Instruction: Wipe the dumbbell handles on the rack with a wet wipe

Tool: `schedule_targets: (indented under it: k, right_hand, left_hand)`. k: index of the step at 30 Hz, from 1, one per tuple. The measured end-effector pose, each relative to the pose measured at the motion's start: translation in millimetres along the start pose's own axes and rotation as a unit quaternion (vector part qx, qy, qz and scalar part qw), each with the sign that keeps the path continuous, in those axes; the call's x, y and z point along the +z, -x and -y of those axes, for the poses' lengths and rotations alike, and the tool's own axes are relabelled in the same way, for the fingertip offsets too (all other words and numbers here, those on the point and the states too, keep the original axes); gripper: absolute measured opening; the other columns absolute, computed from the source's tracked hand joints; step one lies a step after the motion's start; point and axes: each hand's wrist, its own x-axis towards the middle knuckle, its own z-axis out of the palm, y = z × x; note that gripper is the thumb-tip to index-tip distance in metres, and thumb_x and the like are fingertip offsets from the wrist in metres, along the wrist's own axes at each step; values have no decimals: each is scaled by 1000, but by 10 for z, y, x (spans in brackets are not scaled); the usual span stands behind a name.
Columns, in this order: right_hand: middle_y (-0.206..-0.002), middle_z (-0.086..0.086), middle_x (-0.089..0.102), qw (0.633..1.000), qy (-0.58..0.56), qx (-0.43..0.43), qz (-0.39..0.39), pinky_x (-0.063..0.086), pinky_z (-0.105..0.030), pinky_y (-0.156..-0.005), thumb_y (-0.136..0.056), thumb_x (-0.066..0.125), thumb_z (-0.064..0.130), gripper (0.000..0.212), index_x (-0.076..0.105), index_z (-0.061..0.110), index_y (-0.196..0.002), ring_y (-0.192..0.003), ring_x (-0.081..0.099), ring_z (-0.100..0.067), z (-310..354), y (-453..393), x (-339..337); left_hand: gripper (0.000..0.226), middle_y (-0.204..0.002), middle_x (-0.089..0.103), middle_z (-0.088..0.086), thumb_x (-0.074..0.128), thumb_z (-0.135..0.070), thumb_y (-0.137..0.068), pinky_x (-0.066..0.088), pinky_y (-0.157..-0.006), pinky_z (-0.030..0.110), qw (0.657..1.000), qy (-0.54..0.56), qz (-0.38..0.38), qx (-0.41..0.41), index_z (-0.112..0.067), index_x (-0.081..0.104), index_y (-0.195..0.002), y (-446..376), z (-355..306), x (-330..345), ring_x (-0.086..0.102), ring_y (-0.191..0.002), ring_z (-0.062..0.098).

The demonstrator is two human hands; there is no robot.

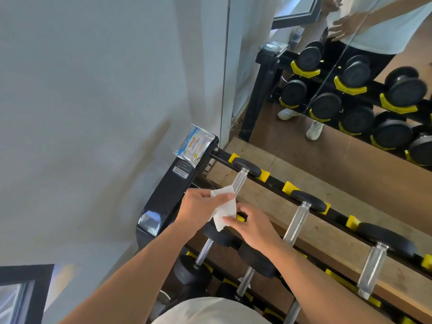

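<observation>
A white wet wipe hangs between both hands just above the near end of the leftmost top-row dumbbell. My left hand pinches its upper edge. My right hand grips its lower edge with fingertips. The leftmost dumbbell's shiny metal handle runs up to a black head in a yellow cradle. Two more top-row handles, the middle dumbbell handle and the right dumbbell handle, lie to the right on the black rack. Lower rows hold more dumbbells.
A pack of wet wipes rests on top of the rack's left end post. A grey wall stands on the left. A mirror behind the rack reflects the dumbbells and the person. Wooden floor shows under the rack.
</observation>
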Motion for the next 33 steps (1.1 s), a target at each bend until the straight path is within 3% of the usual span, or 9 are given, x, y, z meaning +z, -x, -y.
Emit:
schedule_targets:
  k: [4, 9, 14, 17, 22, 24, 27, 30, 33]
  right_hand:
    - [-90, 24, 65, 999, 14, 17, 47, 54, -19, -75, -81, 73, 47, 24, 58, 34, -94, -87, 63, 2, -65, -22, -12]
    - [-103, 22, 62, 990, -37, 62, 118, 54, -21, -83, -62, 83, 62, 63, 52, 46, -115, -99, 61, -4, -109, -40, -21]
    - [-84, -5, 72, 983, -119, 112, 81, 58, -31, -71, -77, 72, 61, 45, 74, 18, -88, -81, 70, -23, -38, -98, -14]
    - [-83, 6, 73, 980, -69, 127, 137, 59, -36, -77, -76, 70, 65, 42, 74, 24, -86, -80, 70, -13, -36, -158, -82]
    - [-82, 21, 67, 987, -41, 90, 129, 54, -15, -66, -82, 74, 49, 16, 61, 42, -89, -79, 65, 1, 131, -302, -134]
    - [-82, 17, 67, 990, -13, 89, 113, 50, -17, -63, -89, 68, 43, 8, 64, 36, -89, -74, 64, -3, 215, -398, -178]
    - [-85, 9, 66, 996, 60, 50, -29, 44, -19, -57, -95, 63, 31, 15, 69, 19, -102, -74, 60, -5, 268, -614, -270]
    - [-91, -2, 73, 962, 158, -133, -180, 58, -32, -70, -89, 66, 3, 19, 72, 7, -107, -87, 70, -20, 254, -924, -363]
    - [-110, -7, 74, 917, 263, -287, -84, 50, -35, -98, -68, 71, -15, 50, 73, 7, -112, -105, 69, -25, 38, -1281, -338]
  left_hand:
    - [27, -84, 71, -3, 80, -47, -80, 44, -52, 13, 995, 44, -75, -43, -20, 78, -78, -53, 5, -26, 63, -76, 12]
    - [36, -81, 69, -5, 77, -54, -81, 43, -58, 18, 987, 82, -89, -104, -18, 76, -81, -108, 44, -8, 61, -76, 11]
    - [53, -93, 72, -1, 74, -67, -76, 50, -85, 28, 984, 108, -11, -142, -18, 78, -95, -196, 166, -35, 63, -91, 14]
    - [54, -103, 76, -1, 82, -67, -60, 51, -103, 49, 979, 149, 66, -123, -29, 80, -98, -268, 282, -78, 67, -109, 25]
    - [47, -106, 76, 5, 72, -64, -76, 54, -99, 51, 977, 125, 137, -104, -28, 78, -105, -383, 440, -3, 68, -108, 31]
    - [40, -101, 77, 1, 72, -63, -76, 57, -94, 46, 979, 143, 75, -124, -31, 80, -99, -434, 441, 40, 70, -104, 28]
    - [27, -97, 74, -4, 79, -44, -83, 51, -64, 26, 901, 338, -1, -272, -24, 78, -102, -546, 564, -33, 60, -73, 12]
    - [32, -96, 64, 4, 78, -25, -87, 47, -48, 20, 805, 489, -10, -336, -17, 71, -116, -513, 727, -122, 49, -57, 8]
    - [44, -100, 64, 11, 84, -13, -76, 58, -58, 27, 771, 537, -17, -343, -5, 68, -117, -458, 882, -122, 64, -69, 15]
